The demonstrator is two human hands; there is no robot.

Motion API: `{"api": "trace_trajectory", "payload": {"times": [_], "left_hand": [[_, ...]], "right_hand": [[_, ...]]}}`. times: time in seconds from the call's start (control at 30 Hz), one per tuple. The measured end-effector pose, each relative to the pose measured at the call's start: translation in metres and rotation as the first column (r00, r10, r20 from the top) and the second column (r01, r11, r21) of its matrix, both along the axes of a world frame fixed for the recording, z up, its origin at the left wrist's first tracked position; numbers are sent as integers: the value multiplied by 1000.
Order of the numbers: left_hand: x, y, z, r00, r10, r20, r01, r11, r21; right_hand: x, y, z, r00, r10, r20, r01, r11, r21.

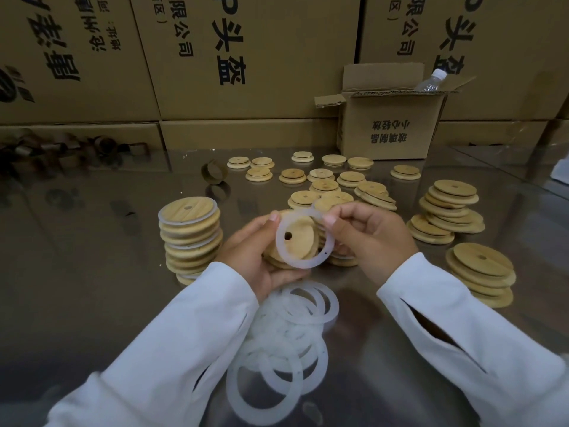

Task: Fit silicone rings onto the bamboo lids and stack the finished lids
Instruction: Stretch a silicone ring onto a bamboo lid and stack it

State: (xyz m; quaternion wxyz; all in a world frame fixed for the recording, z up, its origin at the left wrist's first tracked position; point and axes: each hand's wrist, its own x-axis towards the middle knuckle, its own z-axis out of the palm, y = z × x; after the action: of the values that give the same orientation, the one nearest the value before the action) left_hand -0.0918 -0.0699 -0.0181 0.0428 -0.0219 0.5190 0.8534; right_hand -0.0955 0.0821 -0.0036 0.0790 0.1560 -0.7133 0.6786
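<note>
Bamboo lid (300, 238) held above worktop (92, 257) centre, holed face tilted toward viewer; disc, no long axis. Left hand (255, 257) cradles lid, fingers curled beneath. Right hand (369, 238) pinches upper edge of silicone ring (303, 264), which lies askew over lid. Advice: anchor seated arc, stretch remainder evenly round rim.

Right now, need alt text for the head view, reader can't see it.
A person's left hand holds a bamboo lid while the right hand pinches a translucent silicone ring over it, not yet seated. On the steel table lie loose rings nearest the camera, a stack of ringed lids to the left and bare lids beyond, before cardboard boxes.
</note>
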Motion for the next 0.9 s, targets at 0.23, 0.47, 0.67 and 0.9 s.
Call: {"api": "trace_trajectory", "payload": {"times": [0.23, 0.47, 0.67, 0.9], "left_hand": [[4, 3, 1, 988, -149, 29, 151, 987, -49], [5, 3, -4, 990, -114, -82, 105, 989, -104], [2, 2, -6, 988, -112, -109, 105, 992, -70], [3, 3, -8, 965, -82, -248, 27, 976, -218]], "right_hand": [[0, -5, -2, 981, -187, 49, 187, 982, 1], [0, -7, -3, 987, -158, 33, 157, 987, 17], [0, -6, -5, 985, -159, 64, 158, 987, 13], [-1, -8, -5, 988, -140, 63, 141, 990, 1]]}}
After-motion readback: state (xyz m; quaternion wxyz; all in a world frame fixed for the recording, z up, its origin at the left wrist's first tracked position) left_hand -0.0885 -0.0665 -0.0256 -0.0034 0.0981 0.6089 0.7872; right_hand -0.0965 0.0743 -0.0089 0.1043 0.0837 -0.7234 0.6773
